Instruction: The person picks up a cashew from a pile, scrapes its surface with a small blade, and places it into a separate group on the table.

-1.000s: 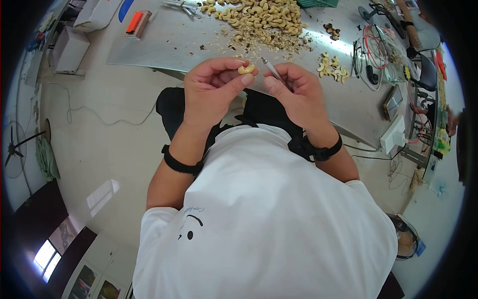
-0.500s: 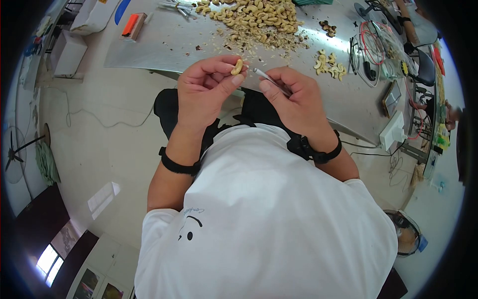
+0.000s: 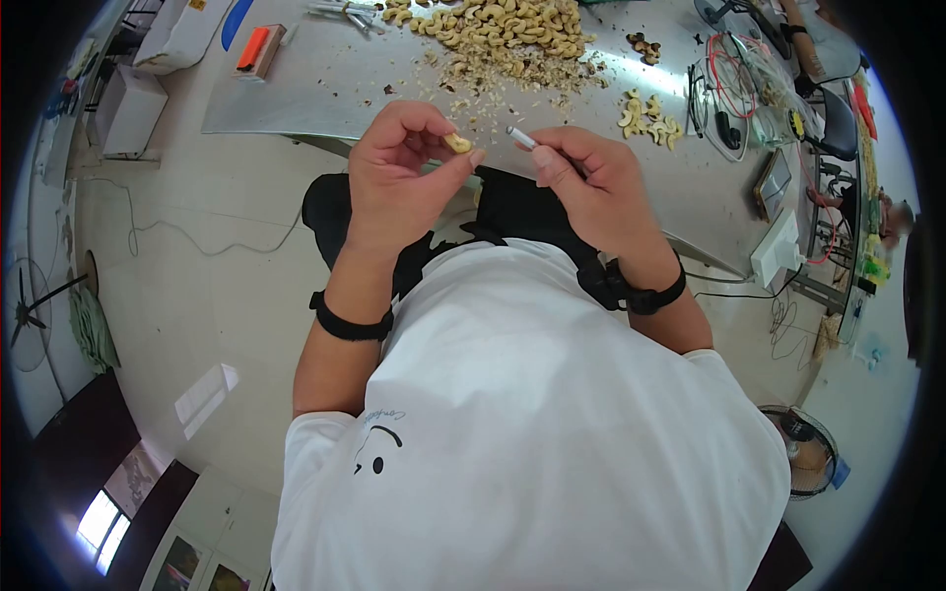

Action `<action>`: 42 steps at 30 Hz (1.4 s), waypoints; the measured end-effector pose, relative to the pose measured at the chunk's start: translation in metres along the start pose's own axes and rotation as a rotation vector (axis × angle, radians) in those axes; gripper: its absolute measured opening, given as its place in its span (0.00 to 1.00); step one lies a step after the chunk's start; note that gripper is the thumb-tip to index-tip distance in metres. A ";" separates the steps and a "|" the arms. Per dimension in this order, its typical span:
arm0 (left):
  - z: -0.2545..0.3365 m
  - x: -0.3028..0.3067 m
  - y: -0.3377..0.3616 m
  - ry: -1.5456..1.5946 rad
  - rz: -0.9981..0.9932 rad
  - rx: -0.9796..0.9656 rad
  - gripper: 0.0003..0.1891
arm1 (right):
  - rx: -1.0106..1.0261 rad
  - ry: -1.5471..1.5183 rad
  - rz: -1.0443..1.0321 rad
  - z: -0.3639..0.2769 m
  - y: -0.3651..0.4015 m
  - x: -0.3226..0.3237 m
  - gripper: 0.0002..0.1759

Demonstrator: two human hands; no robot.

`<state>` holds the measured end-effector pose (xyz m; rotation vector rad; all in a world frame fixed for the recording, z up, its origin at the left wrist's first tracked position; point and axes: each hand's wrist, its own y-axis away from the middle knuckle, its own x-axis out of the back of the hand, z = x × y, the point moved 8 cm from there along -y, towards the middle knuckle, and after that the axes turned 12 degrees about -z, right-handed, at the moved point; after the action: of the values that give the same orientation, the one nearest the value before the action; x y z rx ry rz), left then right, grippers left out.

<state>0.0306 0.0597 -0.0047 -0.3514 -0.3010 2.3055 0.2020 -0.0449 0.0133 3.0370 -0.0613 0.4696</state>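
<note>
Between its thumb and fingertips my left hand (image 3: 409,172) holds a single cashew nut (image 3: 457,144). My right hand (image 3: 596,182) grips a thin pen-like tool (image 3: 522,138), its pale tip pointing toward the cashew but apart from it. Both hands are over the near edge of the metal table (image 3: 296,103). Beyond them lies a large heap of cashews (image 3: 503,28), with crumbs and skin bits (image 3: 483,74) on its near side. A small group of cashews (image 3: 648,120) sits to the right, and a few dark pieces (image 3: 644,47) lie behind that group.
An orange-topped box (image 3: 258,51) and a bundle of metallic tools (image 3: 345,14) are at the back left. Tangled cables (image 3: 734,94), a framed item (image 3: 774,187) and a white box (image 3: 777,248) are on the right. Another person's arm (image 3: 803,44) shows at the upper right.
The cashew has turned in my left fingers and sits slightly lower. My right hand has shifted a little to the right, and the tool tip is farther from the nut.
</note>
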 end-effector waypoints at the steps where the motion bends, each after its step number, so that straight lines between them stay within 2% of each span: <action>1: 0.001 0.001 0.000 -0.061 -0.005 -0.016 0.19 | -0.012 -0.051 -0.005 0.000 0.001 0.000 0.10; 6: 0.002 0.003 0.001 -0.120 0.052 0.023 0.18 | -0.009 -0.196 -0.094 -0.008 0.003 -0.003 0.19; 13: -0.011 0.014 -0.001 -0.289 0.105 0.077 0.14 | -0.022 -0.146 -0.125 -0.004 0.002 -0.018 0.19; 19: -0.021 0.011 -0.001 -0.038 0.087 0.256 0.09 | -0.009 -0.088 -0.108 -0.001 -0.002 -0.018 0.17; 22: -0.020 0.006 -0.001 0.073 0.060 0.270 0.08 | 0.007 -0.045 -0.094 0.003 -0.003 -0.013 0.16; 25: -0.019 0.002 0.000 0.107 0.010 0.255 0.10 | 0.014 -0.050 -0.084 0.005 -0.004 -0.011 0.15; 31: -0.017 0.002 -0.004 0.099 -0.046 0.206 0.20 | 0.006 0.024 -0.116 -0.003 -0.007 -0.004 0.12; 42: -0.012 -0.005 -0.007 0.059 -0.085 0.211 0.21 | 0.019 0.092 -0.116 0.007 -0.009 -0.004 0.09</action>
<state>0.0429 0.0623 -0.0128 -0.2933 -0.0416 2.2143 0.2012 -0.0360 0.0051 3.0116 0.1234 0.6017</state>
